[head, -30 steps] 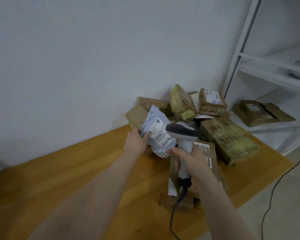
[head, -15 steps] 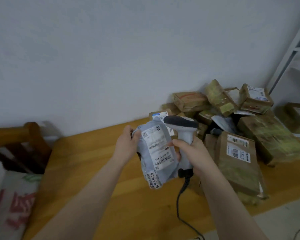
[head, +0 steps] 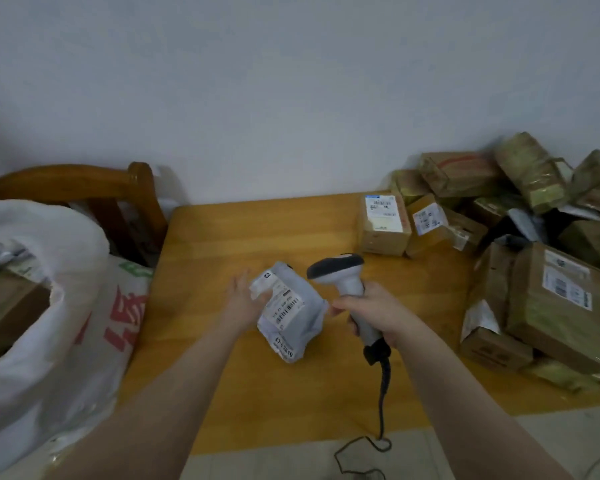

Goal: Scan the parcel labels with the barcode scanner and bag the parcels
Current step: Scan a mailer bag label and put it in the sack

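Note:
My left hand [head: 240,300] holds a grey plastic mailer parcel [head: 289,315] by its upper left edge, above the middle of the wooden table [head: 257,233]. The parcel's white barcode label [head: 284,306] faces up. My right hand [head: 374,315] grips the handle of a grey and white barcode scanner [head: 343,277], whose dark head sits just right of the parcel, with a fingertip touching the parcel's right edge. A large white woven sack [head: 59,306] with red print stands open at the left, beside the table.
A heap of taped cardboard boxes [head: 548,296] with labels fills the table's right side up to the wall. Two small boxes [head: 385,225] stand apart nearer the middle. The scanner cable [head: 381,403] hangs over the front edge to the floor. A wooden chair [head: 132,202] stands behind the sack.
The view has swung left, bringing the sack and chair into sight. Both hands have carried the parcel and scanner leftward, away from the box pile, and the parcel now lies flatter.

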